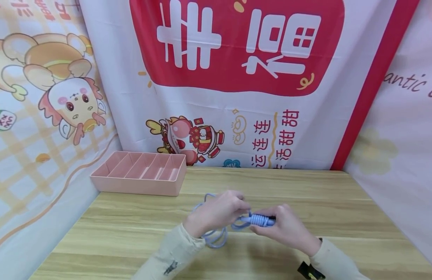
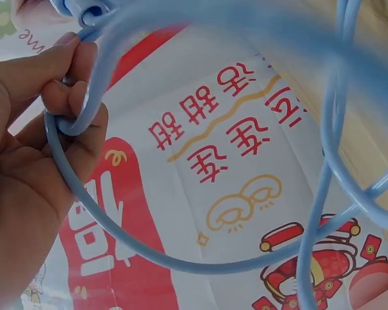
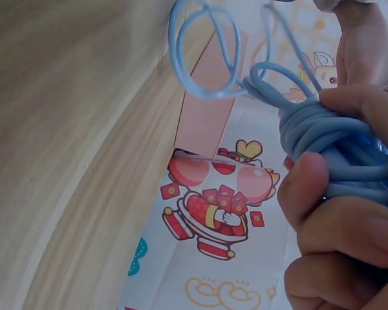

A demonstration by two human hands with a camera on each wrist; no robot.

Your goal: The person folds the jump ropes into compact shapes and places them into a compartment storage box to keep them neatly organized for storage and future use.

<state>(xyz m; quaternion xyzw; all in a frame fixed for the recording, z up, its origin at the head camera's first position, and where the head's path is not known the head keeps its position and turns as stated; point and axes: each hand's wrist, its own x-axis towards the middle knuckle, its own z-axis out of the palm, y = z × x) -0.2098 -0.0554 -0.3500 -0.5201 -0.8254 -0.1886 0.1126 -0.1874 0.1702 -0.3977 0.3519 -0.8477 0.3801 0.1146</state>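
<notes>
A light-blue jump rope is wound in tight turns into a bundle [image 1: 260,220] around its handles, with a black part showing at one end. My right hand [image 1: 286,227] grips this bundle, thumb and fingers curled round the coils [image 3: 323,132] in the right wrist view. Just to its left, my left hand [image 1: 219,212] pinches the free rope [image 2: 200,267] close to the bundle's end. In the left wrist view the strand passes between the curled fingers and sweeps out in a wide arc. Loose loops hang below and behind the left hand.
A pink tray [image 1: 139,186] with several compartments stands at the back left of the wooden table [image 1: 307,190]. Printed cloths with red and cartoon designs hang behind the table and along both sides. A black patch [image 1: 310,271] shows by the right sleeve.
</notes>
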